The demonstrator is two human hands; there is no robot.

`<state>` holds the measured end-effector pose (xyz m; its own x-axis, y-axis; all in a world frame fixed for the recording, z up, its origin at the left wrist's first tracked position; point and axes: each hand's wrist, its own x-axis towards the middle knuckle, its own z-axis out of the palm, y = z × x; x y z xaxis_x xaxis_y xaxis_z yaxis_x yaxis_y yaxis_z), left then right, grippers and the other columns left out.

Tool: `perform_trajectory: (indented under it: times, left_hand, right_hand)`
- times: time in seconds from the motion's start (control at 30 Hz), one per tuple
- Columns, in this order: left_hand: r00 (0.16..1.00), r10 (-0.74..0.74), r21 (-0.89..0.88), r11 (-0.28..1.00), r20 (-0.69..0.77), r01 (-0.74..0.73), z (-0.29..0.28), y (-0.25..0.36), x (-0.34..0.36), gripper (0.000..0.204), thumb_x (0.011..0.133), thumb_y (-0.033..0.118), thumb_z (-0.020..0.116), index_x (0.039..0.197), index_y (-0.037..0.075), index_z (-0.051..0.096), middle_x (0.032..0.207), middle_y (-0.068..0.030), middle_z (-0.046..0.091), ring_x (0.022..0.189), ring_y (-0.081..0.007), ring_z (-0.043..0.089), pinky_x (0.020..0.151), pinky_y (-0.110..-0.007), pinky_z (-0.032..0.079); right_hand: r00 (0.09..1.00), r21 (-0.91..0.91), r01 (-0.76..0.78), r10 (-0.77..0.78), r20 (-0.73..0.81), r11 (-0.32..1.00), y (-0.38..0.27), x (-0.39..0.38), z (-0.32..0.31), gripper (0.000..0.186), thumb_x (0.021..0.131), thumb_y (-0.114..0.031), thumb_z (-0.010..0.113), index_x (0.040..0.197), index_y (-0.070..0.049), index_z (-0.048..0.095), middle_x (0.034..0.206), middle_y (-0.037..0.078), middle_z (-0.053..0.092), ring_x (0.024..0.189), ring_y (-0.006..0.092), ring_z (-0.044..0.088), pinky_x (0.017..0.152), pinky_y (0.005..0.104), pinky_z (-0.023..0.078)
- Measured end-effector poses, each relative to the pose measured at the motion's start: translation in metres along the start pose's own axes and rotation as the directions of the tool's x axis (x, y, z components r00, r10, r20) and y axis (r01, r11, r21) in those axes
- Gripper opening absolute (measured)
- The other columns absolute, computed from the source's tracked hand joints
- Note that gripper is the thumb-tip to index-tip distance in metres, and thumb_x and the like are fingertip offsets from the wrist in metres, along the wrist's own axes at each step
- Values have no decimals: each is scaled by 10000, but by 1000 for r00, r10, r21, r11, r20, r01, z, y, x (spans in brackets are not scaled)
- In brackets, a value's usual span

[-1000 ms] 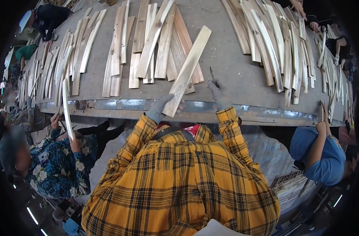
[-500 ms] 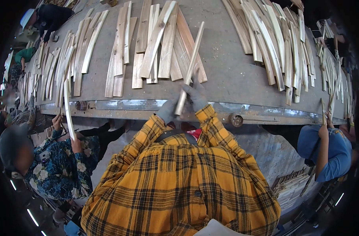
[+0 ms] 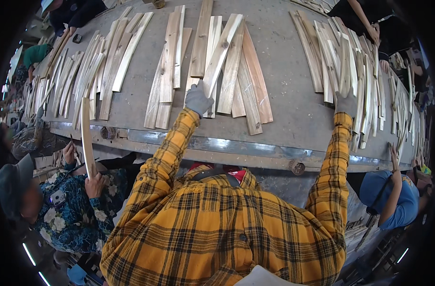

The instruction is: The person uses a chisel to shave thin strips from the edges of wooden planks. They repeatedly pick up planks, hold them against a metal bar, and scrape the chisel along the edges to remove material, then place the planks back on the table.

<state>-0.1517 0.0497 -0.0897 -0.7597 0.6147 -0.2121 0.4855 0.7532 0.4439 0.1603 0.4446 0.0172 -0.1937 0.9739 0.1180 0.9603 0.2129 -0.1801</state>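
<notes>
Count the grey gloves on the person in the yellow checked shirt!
2: one on the left hand, at the middle pile of wooden strips, one on the right hand, at the pile farther right. Both show.

wearer's gloved hands (image 3: 198,98) (image 3: 346,105): 2; table (image 3: 289,109): 1; round edge fittings (image 3: 108,132) (image 3: 296,167): 2; wooden slats (image 3: 233,71): dozens, count unclear

No text, label, brand, number or sign can be read. Boards (image 3: 258,78) at the middle of the desk (image 3: 284,71), toward its near edge, show faint pale lines that form no legible character. Beyond the near edge, at the left, a small device (image 3: 57,197) on a person's patterned top is too small for any lettering to be made out.
</notes>
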Motion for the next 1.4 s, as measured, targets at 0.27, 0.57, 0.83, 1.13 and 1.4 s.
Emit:
perform_trajectory:
  times: [0.27,0.57,0.83,1.13,1.4]
  left_hand:
    - [942,169,-874,448,289,188,-19,-5,-77,613,705,52,590,1295,-35,446,893,-99,606,705,-159,603,639,-273,514]
    - [613,513,-633,-163,601,757,9,23,-141,477,900,251,627,1266,5,444,868,-98,588,687,-162,617,580,-254,568]
    - [694,297,-698,590,656,406,53,68,-109,448,943,396,558,1161,9,504,796,-100,614,633,-201,618,527,-309,517]
    - [985,146,202,971,-88,-126,49,106,-26,802,739,322,753,1387,37,376,1177,-198,487,1101,-354,505,886,-429,473]
    - [928,282,-833,551,244,52,42,48,-19,674,802,245,679,1356,-4,387,1094,-194,568,1008,-320,595,857,-417,520]
  right_hand:
    - [956,297,131,-199,213,946,-34,-96,51,465,862,-371,679,1236,-106,609,1002,122,673,946,244,639,860,352,484]
    - [598,747,-661,-552,581,71,-96,-249,80,534,880,-208,687,1343,-22,496,967,81,681,944,147,609,877,253,473]
    - [734,779,-626,-364,574,-35,-98,-226,94,876,811,-68,702,1522,-135,195,1014,82,584,762,147,566,631,263,525]
    - [990,244,-10,-25,140,970,14,20,56,741,778,-441,717,1388,-116,451,1165,214,609,1041,395,616,867,451,503]
    - [933,362,359,-319,-168,860,-9,-39,73,511,820,-403,690,1187,-54,618,1077,200,652,1009,337,633,863,418,501]
